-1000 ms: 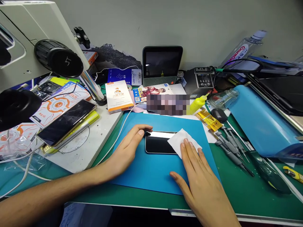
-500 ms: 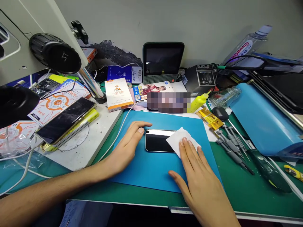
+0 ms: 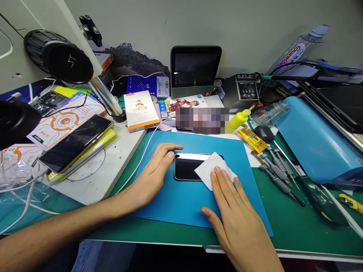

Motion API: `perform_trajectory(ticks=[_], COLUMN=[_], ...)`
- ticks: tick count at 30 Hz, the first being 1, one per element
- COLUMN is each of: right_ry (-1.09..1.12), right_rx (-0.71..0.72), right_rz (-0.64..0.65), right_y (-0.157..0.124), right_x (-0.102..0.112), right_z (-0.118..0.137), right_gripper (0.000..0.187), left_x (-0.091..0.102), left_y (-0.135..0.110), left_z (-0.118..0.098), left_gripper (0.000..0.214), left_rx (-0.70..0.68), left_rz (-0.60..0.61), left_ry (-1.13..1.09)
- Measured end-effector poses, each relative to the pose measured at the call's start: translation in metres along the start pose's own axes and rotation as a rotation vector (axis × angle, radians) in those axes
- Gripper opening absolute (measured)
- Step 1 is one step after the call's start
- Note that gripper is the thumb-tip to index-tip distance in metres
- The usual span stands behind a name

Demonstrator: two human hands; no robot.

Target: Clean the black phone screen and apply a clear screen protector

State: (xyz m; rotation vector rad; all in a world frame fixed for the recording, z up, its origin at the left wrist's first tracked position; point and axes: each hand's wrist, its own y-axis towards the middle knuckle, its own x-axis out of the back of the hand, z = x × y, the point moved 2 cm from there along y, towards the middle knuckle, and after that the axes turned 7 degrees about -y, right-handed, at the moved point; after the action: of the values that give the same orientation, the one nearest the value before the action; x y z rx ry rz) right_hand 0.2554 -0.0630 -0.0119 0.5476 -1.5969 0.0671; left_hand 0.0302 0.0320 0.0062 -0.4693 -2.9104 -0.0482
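Note:
A smartphone (image 3: 187, 169) with a dark, glossy screen lies flat on the blue mat (image 3: 170, 204). Over its right part is a white wipe (image 3: 208, 170), hiding that end of the screen. My right hand (image 3: 238, 211) presses the wipe down with outstretched fingers, the thumb spread away toward the left. At the phone's left end rests my left hand (image 3: 154, 173), its fingers extended and the thumb tip close to the phone's corner; whether it touches the edge I cannot tell.
Screwdrivers (image 3: 279, 170), a green-handled tool (image 3: 321, 202) and a yellow cutter (image 3: 351, 204) lie to the right. Behind the mat stand a yellow bottle (image 3: 238, 120) and a smart display (image 3: 195, 71). On the left, another phone (image 3: 76, 143) lies beneath a microscope arm (image 3: 61, 56).
My right hand and the wipe have shifted slightly left over the phone screen. My left hand stays at the phone's left end. The camera view has tilted a little.

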Motion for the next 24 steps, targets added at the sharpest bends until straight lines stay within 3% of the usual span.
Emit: perform_trajectory(ticks=[6,13,20,24], right_ry=[0.003,-0.009,0.007,0.020], right_rx=[-0.041,-0.009,-0.039,-0.059], right_rz=[0.033,-0.009,0.023,-0.002], right_y=[0.040,0.001,0.043,0.031], right_x=[-0.009,-0.001,-0.010,-0.006], right_z=[-0.004,0.004,0.003,0.011], right_gripper=[0.078,0.077,0.076,0.073], left_x=[0.001,0.001,0.001,0.002], left_y=[0.000,0.000,0.001,0.002], left_z=[0.000,0.000,-0.002,-0.001], left_gripper=[0.036,0.037,0.037,0.038], left_rx=[-0.012,0.004,-0.020,0.007], left_rz=[-0.007,0.005,0.009,0.005], left_ry=[0.006,0.004,0.022,0.005])
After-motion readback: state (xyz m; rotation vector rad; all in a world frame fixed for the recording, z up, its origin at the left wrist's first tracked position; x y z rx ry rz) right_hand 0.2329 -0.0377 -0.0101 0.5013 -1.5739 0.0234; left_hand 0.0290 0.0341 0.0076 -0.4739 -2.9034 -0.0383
